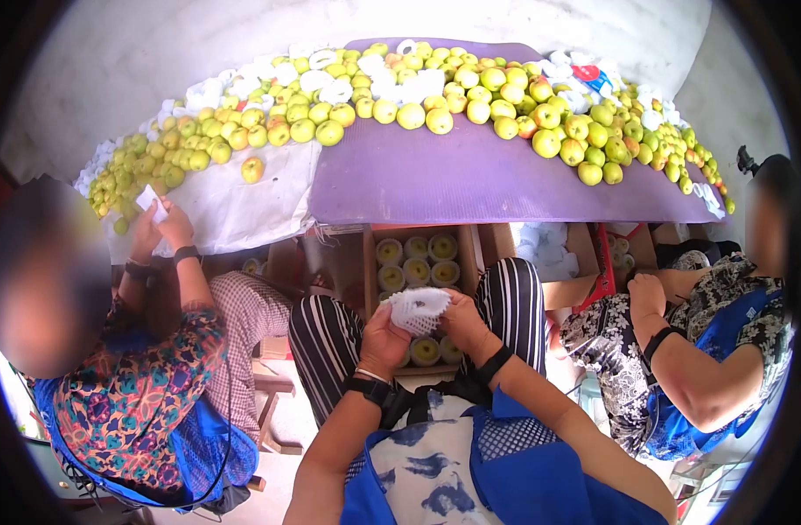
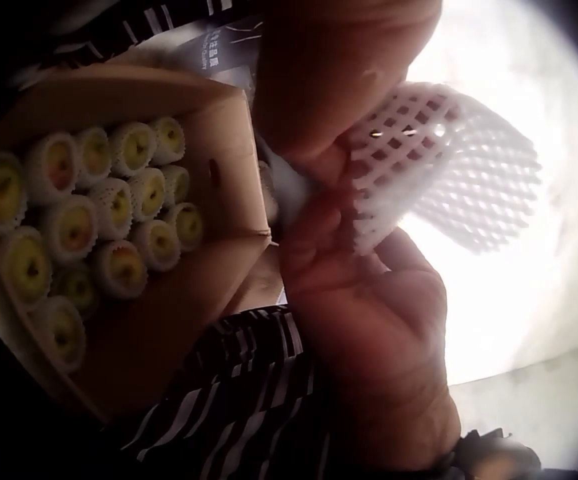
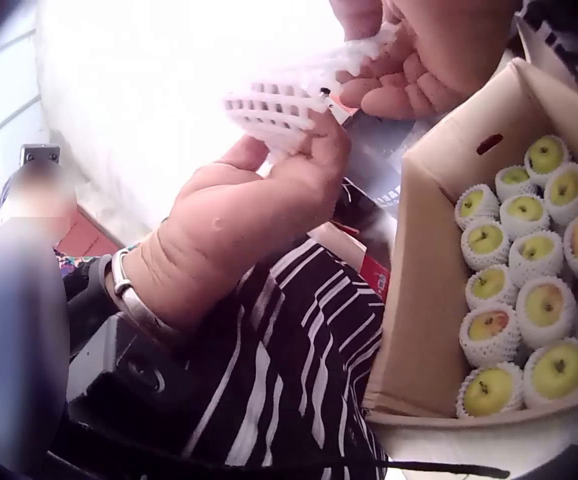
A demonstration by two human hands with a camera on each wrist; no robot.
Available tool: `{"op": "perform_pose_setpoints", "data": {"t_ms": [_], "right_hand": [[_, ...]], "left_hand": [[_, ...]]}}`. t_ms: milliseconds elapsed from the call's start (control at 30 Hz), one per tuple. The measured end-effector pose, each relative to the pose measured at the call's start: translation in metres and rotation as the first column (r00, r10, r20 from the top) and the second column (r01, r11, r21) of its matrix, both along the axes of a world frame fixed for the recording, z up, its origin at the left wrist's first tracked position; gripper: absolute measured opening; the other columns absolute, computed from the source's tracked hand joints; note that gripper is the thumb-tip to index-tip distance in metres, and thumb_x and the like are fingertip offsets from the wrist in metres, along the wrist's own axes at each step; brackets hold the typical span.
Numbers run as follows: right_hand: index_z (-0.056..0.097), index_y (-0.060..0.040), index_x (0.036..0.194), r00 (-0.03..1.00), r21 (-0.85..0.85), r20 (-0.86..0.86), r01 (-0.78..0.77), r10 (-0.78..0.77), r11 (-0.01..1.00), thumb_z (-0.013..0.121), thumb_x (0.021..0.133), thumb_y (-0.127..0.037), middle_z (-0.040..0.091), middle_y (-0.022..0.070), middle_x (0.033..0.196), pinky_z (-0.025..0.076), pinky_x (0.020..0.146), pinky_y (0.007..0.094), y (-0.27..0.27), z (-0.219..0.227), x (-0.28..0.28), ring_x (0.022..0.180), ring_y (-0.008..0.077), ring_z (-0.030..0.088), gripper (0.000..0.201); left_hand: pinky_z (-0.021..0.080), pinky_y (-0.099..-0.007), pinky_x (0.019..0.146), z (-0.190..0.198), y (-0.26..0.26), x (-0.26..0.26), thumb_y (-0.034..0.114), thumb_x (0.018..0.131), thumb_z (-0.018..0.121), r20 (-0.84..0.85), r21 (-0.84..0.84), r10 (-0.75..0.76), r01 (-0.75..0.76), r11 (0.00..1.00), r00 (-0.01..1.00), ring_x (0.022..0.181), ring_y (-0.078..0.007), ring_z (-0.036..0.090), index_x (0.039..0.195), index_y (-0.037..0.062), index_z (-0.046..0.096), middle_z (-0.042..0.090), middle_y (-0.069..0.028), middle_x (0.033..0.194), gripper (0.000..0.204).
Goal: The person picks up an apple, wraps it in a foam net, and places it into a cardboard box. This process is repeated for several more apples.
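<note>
A white foam fruit net (image 1: 419, 310) is stretched between my two hands, above the lap. My left hand (image 1: 384, 343) pinches one edge of it, and my right hand (image 1: 463, 322) pinches the opposite edge. No apple shows inside the net, whose mesh (image 2: 469, 165) fans out past the fingers in the left wrist view. Below the hands, between striped knees, stands a cardboard box (image 3: 409, 290) with rows of yellow-green apples (image 3: 544, 305), each in its own white foam net.
A purple mat (image 1: 400, 175) covers the table ahead, heaped with loose apples (image 1: 409, 115) and white foam nets (image 1: 418, 87). One person sits at the left, hands (image 1: 166, 226) on a white piece; another sits at the right. A second carton (image 1: 575, 254) holds white material.
</note>
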State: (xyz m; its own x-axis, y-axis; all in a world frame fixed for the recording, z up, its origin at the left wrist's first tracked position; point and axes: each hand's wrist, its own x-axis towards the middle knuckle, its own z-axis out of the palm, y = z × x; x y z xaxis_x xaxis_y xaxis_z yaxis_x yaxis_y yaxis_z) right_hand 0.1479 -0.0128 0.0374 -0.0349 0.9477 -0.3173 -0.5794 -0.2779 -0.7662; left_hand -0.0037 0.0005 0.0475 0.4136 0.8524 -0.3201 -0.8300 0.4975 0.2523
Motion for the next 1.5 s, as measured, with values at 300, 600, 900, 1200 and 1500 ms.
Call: {"op": "perform_pose_setpoints", "data": {"t_ms": [300,600,900,1200,1500], "right_hand": [[0.054,-0.0008,0.098,0.977,-0.088,-0.213,-0.016,-0.003,0.996,0.048,0.084,-0.013,0.061,0.0077,0.091,0.049,0.073,0.0316,0.002,-0.009,0.004,0.08,0.0175,0.06,0.019],[0.056,-0.0011,0.093,0.981,-0.236,0.16,-0.07,0.109,0.969,0.052,0.082,-0.015,0.06,0.0061,0.079,0.049,0.063,0.0315,0.0,-0.009,0.004,0.07,0.0163,0.058,0.018],[0.029,0.003,0.126,0.889,0.141,0.425,-0.252,0.171,0.957,0.071,0.066,-0.024,0.047,0.0152,0.116,0.035,0.091,0.0325,-0.002,-0.013,-0.01,0.105,0.0233,0.047,0.078],[0.052,0.002,0.105,0.72,-0.301,0.224,-0.59,0.657,0.749,0.066,0.065,-0.016,0.054,0.0103,0.098,0.049,0.072,0.0333,-0.005,-0.008,-0.014,0.088,0.0211,0.054,0.046],[0.055,0.0004,0.096,0.665,-0.314,0.238,-0.637,0.708,0.704,0.06,0.07,-0.018,0.059,0.0087,0.081,0.049,0.056,0.0305,-0.01,-0.018,-0.013,0.067,0.0214,0.057,0.032]], "left_hand": [[0.041,-0.0339,0.086,-0.022,-0.002,-0.003,0.003,0.079,0.046,-0.496,0.19,-0.05,0.165,0.968,0.867,0.094,-0.0208,0.054,0.109,0.0013,0.045,0.055,-0.0085,0.103,0.03],[0.044,-0.0274,0.077,0.001,-0.001,0.002,-0.003,0.071,0.059,-0.63,0.397,0.183,0.111,0.911,0.755,0.087,-0.0139,0.054,0.102,0.0009,0.047,0.056,-0.0062,0.096,0.034],[0.047,-0.0285,0.073,-0.02,0.0,-0.001,0.001,0.077,0.056,-0.636,0.311,0.126,0.103,0.945,0.762,0.079,-0.0146,0.057,0.091,0.0037,0.05,0.058,-0.0051,0.088,0.015],[0.047,-0.0357,0.077,-0.01,0.0,0.004,0.006,0.079,0.054,-0.312,0.134,0.06,-0.018,0.991,0.948,0.084,-0.0228,0.055,0.105,-0.0011,0.046,0.055,-0.0131,0.089,0.028],[0.045,-0.0392,0.074,-0.021,0.004,-0.005,0.015,0.082,0.051,-0.304,0.143,-0.039,0.086,0.986,0.952,0.077,-0.023,0.052,0.106,0.0018,0.047,0.051,-0.0103,0.081,0.029]]}}
